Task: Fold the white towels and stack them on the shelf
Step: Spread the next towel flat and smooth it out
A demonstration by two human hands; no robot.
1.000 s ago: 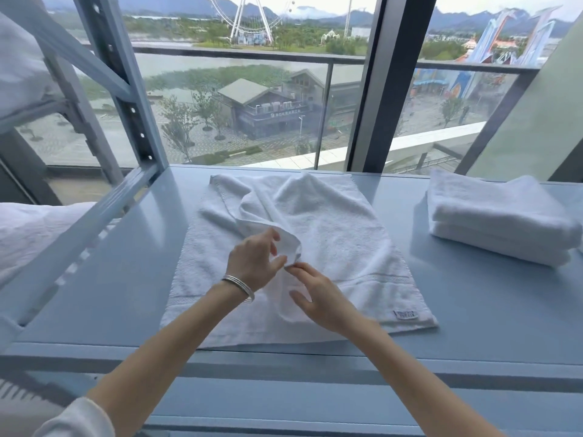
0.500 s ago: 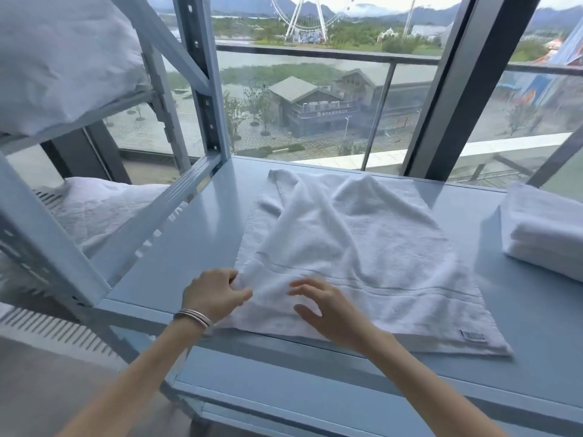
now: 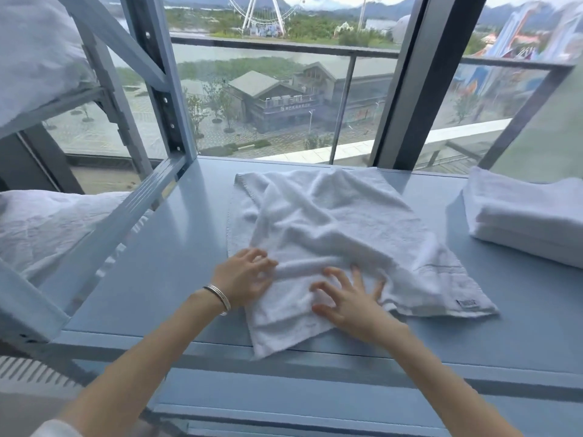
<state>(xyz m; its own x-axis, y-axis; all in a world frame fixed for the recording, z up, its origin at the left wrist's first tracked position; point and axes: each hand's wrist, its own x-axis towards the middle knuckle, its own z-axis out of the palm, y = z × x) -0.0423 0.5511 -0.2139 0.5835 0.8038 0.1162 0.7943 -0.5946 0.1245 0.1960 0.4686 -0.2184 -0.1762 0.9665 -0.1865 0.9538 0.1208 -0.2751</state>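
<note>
A white towel is lying rumpled on the blue-grey shelf, part folded over itself, with its near corner hanging slightly past the shelf's front edge. A small dark label is showing at its right near corner.

The left hand is resting at the towel's left near edge, fingers bent and spread, fingertips touching the cloth beside a raised crease; whether it is pinching the fabric cannot be told. A silver bracelet is sitting on that wrist. The right hand is lying on top of the towel just beside the left, its fingers spread wide and pressing down on the cloth, gripping nothing.

A stack of folded white towels is sitting on the same shelf at the right, well apart from the loose towel, partly cut off by the frame edge.

To the left, the rack's posts and slanted braces are standing between the shelf and a neighbouring bay, where white linen is piled on a lower level and more on an upper one. Behind the shelf a window is showing buildings, trees, and a Ferris wheel in the distance.
</note>
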